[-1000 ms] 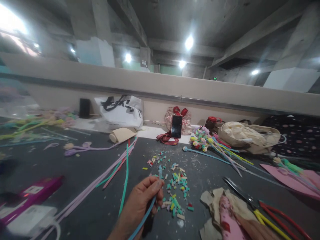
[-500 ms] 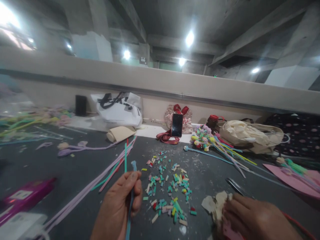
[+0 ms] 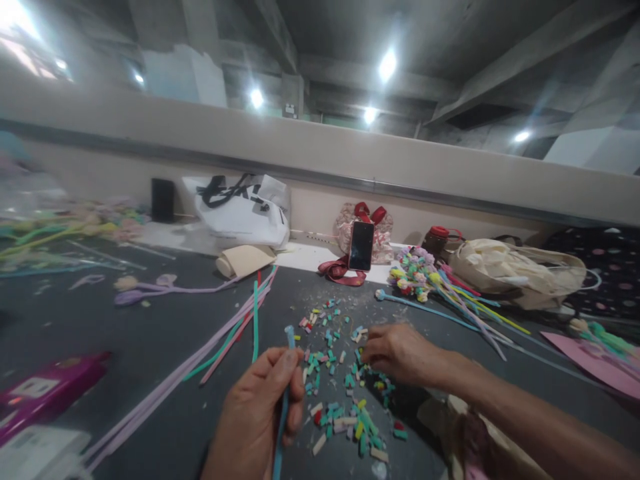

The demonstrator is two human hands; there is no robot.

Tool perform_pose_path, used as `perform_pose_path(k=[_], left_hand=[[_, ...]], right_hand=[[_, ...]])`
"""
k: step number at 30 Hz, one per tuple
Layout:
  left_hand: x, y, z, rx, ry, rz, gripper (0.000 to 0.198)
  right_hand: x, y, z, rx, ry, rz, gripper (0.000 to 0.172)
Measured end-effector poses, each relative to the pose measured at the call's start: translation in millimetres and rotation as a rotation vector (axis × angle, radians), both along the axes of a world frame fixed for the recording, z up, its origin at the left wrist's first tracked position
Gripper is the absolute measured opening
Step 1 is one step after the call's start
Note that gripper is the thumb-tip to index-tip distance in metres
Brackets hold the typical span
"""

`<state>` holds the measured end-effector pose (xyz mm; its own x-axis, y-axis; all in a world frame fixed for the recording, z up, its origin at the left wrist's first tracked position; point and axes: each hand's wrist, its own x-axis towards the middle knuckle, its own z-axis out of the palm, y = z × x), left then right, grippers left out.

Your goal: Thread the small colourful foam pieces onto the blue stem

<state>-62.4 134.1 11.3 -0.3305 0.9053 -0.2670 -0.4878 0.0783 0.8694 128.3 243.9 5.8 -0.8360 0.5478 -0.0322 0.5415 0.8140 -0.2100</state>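
My left hand (image 3: 263, 407) is closed round a blue pipe cleaner (image 3: 281, 427), its curled tip (image 3: 289, 333) standing up above the thumb. My right hand (image 3: 395, 350) reaches down to the far right part of the scattered small colored pieces (image 3: 345, 421), fingers bent and together; whether a piece sits between the fingertips is hidden. Under my right forearm lies a crumpled cream and pink bundle (image 3: 475, 433). Another blue pipe cleaner (image 3: 425, 308) with a knobbed end lies beyond the right hand.
Long lilac, green and red pipe cleaners (image 3: 200, 347) lie to the left, near a magenta tool (image 3: 50, 387). Against the back wall are a white bag (image 3: 240, 217), an upright phone (image 3: 361, 247), a flower bunch (image 3: 415, 270) and a cream cloth bag (image 3: 510, 267). Pink sheet (image 3: 595, 360) at right.
My right hand has left the crumpled bundle and moved left and away from me onto the small pieces. My left hand keeps the blue pipe cleaner, slightly further right in view.
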Motion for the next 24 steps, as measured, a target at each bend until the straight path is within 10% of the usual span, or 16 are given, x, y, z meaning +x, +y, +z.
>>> perform_pose_path(k=[24], left_hand=[[15,2,-13.9,-0.048,0.021,-0.337,0.018]], right_hand=[[-13,-22,6.5,-0.745,0.549,-0.355,0.009]])
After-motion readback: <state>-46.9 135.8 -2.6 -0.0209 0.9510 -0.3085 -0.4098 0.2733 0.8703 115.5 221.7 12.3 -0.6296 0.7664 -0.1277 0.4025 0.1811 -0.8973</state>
